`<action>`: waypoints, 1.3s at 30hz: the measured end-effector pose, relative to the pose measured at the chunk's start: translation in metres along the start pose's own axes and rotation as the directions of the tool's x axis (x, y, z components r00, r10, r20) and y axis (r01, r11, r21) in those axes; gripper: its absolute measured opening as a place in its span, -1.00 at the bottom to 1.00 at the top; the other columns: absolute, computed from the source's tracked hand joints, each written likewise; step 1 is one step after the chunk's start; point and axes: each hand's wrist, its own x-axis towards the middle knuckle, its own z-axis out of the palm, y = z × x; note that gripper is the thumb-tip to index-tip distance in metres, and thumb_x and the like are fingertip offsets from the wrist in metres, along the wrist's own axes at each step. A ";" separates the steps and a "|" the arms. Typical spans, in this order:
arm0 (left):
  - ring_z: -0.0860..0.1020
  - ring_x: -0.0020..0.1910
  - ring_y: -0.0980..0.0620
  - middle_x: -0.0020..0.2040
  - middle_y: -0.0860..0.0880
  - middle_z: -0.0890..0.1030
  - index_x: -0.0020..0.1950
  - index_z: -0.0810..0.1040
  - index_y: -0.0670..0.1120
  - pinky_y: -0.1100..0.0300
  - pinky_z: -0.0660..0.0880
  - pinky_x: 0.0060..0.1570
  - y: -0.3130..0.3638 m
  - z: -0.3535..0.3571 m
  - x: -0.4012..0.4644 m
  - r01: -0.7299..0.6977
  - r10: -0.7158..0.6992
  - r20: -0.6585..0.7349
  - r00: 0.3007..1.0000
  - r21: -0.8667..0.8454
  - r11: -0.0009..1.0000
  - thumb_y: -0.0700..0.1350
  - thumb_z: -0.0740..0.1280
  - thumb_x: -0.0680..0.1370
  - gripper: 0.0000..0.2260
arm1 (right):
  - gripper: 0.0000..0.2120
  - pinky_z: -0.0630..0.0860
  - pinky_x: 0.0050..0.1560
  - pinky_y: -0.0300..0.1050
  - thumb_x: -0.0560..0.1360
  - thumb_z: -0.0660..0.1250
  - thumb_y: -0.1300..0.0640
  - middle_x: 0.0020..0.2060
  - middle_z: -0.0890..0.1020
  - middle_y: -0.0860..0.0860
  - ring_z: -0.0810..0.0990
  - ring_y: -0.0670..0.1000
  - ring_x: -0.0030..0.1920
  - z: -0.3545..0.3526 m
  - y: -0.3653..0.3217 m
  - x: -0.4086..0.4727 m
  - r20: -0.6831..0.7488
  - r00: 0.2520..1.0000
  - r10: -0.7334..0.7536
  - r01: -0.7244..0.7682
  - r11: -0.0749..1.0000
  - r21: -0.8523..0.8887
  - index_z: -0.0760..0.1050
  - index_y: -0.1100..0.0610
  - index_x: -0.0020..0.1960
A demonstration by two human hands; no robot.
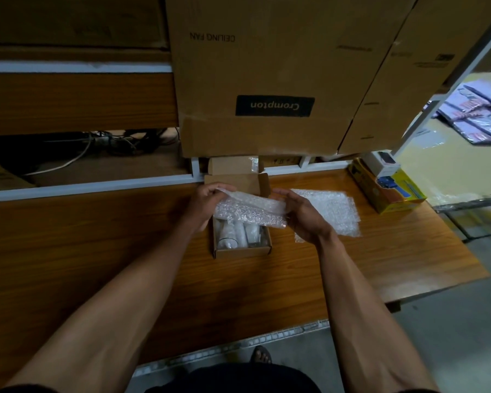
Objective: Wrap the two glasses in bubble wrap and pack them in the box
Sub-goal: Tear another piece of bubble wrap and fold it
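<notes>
Both hands [207,207] [301,215] pinch bubble wrap [250,212] above box [241,252].

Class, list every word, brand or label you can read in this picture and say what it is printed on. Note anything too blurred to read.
"Crompton" – upside down, on a black label on the big cardboard carton.
"CEILING FAN" – upside down, higher on the same carton.
Print on the neighbouring carton: too blurred to read.
Yellow box on the table: print unreadable.
Purple packets, far right: unreadable.
</notes>
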 end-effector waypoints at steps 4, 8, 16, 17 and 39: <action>0.61 0.10 0.01 0.09 -0.01 0.71 0.02 0.72 0.00 0.01 0.54 0.19 0.003 0.001 0.000 0.037 -0.038 -0.065 0.997 -0.011 0.999 -0.25 0.33 0.65 -0.79 | -0.47 0.58 0.35 0.04 0.59 0.17 0.48 0.47 0.51 0.21 0.53 0.24 0.44 -0.002 0.004 0.001 0.128 0.991 0.027 -0.045 0.989 0.139 0.37 0.26 0.54; 0.60 0.07 0.01 0.03 -0.06 0.69 -0.01 0.68 -0.07 0.08 0.47 0.08 0.004 0.002 -0.001 0.096 -0.096 -0.128 0.987 -0.006 0.995 -0.17 0.35 0.65 -0.89 | -0.34 0.53 0.38 0.07 0.51 0.32 0.39 0.52 0.44 0.23 0.46 0.27 0.49 0.000 0.006 -0.003 0.205 0.978 0.026 -0.073 0.971 0.227 0.29 0.24 0.59; 0.57 -0.02 -0.02 -0.01 -0.06 0.64 0.06 0.61 -0.07 0.08 0.48 -0.01 0.006 0.000 -0.004 0.195 -0.176 -0.183 0.967 0.091 0.977 -0.01 0.37 0.66 -0.86 | -0.55 0.59 0.34 0.12 0.69 0.25 0.11 0.40 0.54 0.28 0.58 0.25 0.35 0.010 0.002 -0.014 0.223 0.975 0.011 -0.078 0.953 0.293 0.36 0.25 0.53; 0.58 -0.02 -0.01 -0.01 -0.06 0.64 0.07 0.61 -0.07 0.08 0.48 -0.03 0.006 -0.001 -0.005 0.197 -0.176 -0.174 0.969 0.110 0.974 -0.01 0.36 0.66 -0.86 | -0.55 0.65 0.25 0.08 0.69 0.28 0.01 0.32 0.60 0.25 0.64 0.20 0.26 0.012 -0.001 -0.017 0.198 0.980 0.005 -0.067 0.950 0.305 0.43 0.24 0.47; 0.63 0.26 -0.11 0.29 -0.05 0.65 0.38 0.54 -0.05 -0.04 0.59 0.18 0.010 -0.009 -0.020 0.186 -0.175 0.114 0.978 -0.091 0.978 -0.05 0.47 0.55 -0.60 | -0.66 0.60 0.24 0.16 0.64 0.36 0.25 0.26 0.66 0.24 0.65 0.23 0.23 0.036 0.003 0.017 -0.109 0.992 -0.065 0.066 0.998 0.001 0.51 0.26 0.40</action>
